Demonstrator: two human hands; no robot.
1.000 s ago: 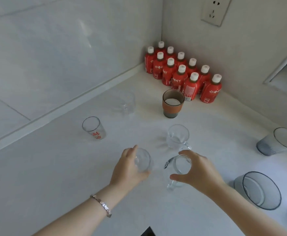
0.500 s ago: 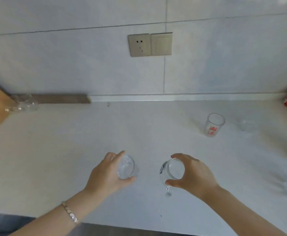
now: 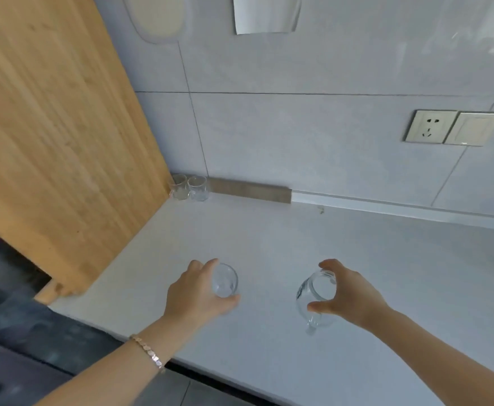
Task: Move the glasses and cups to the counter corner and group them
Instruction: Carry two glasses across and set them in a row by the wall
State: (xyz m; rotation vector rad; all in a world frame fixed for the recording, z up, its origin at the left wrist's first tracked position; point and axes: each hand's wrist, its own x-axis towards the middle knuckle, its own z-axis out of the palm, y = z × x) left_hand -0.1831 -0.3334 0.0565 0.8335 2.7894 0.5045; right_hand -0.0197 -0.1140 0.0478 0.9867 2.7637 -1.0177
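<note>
My left hand (image 3: 194, 297) grips a small clear glass (image 3: 224, 280) from its side, held above the white counter (image 3: 269, 244). My right hand (image 3: 348, 294) holds a clear glass cup with a handle (image 3: 313, 297) by its rim, also above the counter. Two clear glass cups (image 3: 189, 187) stand together in the far counter corner, where the wooden panel meets the tiled wall. Both held glasses look empty.
A tall wooden panel (image 3: 58, 142) bounds the counter on the left. A grey tiled wall (image 3: 313, 136) with a socket and switch (image 3: 451, 127) runs along the back. The counter's front edge (image 3: 216, 373) drops to a dark floor below.
My view has swung left from the red bottles and loose glasses to the wooden-panel corner. Both hands have carried their glasses along with it, grips unchanged.
</note>
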